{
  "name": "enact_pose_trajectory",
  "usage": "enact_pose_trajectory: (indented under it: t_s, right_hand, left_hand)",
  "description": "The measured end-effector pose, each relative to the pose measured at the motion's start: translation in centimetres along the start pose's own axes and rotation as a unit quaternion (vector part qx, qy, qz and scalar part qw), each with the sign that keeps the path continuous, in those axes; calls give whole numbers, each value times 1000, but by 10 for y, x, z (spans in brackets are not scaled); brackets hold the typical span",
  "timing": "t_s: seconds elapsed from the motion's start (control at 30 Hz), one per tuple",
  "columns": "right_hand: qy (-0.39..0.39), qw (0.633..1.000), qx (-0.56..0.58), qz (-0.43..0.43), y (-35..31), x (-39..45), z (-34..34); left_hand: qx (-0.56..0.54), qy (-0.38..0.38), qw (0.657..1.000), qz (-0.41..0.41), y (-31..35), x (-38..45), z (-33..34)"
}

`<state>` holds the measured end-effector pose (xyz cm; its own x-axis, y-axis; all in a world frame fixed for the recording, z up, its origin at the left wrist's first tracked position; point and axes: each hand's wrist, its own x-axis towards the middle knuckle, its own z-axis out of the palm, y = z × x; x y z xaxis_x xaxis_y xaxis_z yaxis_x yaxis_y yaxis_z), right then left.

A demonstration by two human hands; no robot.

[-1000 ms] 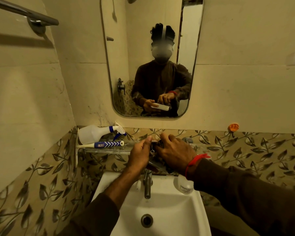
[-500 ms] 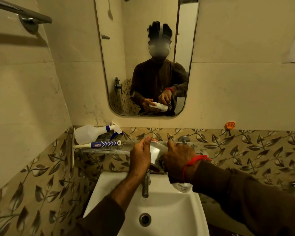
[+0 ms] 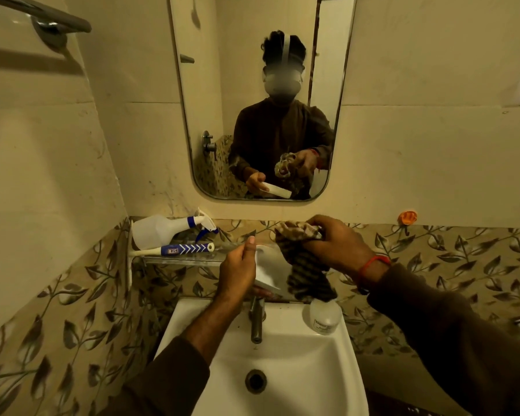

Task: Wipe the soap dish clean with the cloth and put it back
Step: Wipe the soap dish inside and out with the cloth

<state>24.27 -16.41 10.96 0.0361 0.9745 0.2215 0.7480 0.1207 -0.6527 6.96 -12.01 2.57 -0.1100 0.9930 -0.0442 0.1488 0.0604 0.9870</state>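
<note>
the tap (image 3: pixel 256 321) is the landmark. straight above it the left hand (image 3: pixel 237 270) with the soap dish (image 3: pixel 267 270) and the right hand (image 3: pixel 339 246) with the hanging cloth (image 3: pixel 305 273) fill the air. right of the tap a small bottle (image 3: pixel 324 316) stands on the sink rim (image 3: pixel 350 349), just under the cloth's end. up and left of the tap, the glass shelf (image 3: pixel 180 259) carries a lying spray bottle (image 3: pixel 165 229) and a toothbrush (image 3: pixel 177 250). below the tap the basin lies open down to the drain (image 3: pixel 255 381).

Soap dish (image 3: pixel 267 270): white. Cloth (image 3: pixel 305 265): brown, dark stripes. Sink (image 3: pixel 336 370): white. Spray bottle (image 3: pixel 159 229): translucent white, blue nozzle. Wall tiles (image 3: pixel 463 259): leaf pattern. Wristband (image 3: pixel 373 262): red.
</note>
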Motion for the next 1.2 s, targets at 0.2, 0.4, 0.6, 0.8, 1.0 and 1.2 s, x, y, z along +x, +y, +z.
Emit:
enact_pose_trajectory:
  t_s: [0.2, 0.4, 0.6, 0.8, 1.0, 1.2]
  right_hand:
    - [-30, 996, -45, -75, -5, -9, 38]
    - [-53, 992, 6, -117, -3, -5, 46]
    - [-88, 988, 83, -96, -7, -10, 62]
    - [-105, 985, 66, -118, -9, -15, 73]
    - [-210, 969, 20, -128, -13, -18, 54]
    - [-231, 959, -51, -156, -17, -13, 48]
  left_hand:
    - [-76, -51, 996, -26, 2, -13, 11]
    - [-234, -87, 968, -27, -9, -18, 11]
    - [-370, -63, 926, -32, -14, -20, 27]
    - [-436, -77, 896, -47, -15, -14, 30]
    - [-447, -139, 882, -60, -19, -9, 24]
    - [-444, -192, 871, -87, -19, 0, 18]
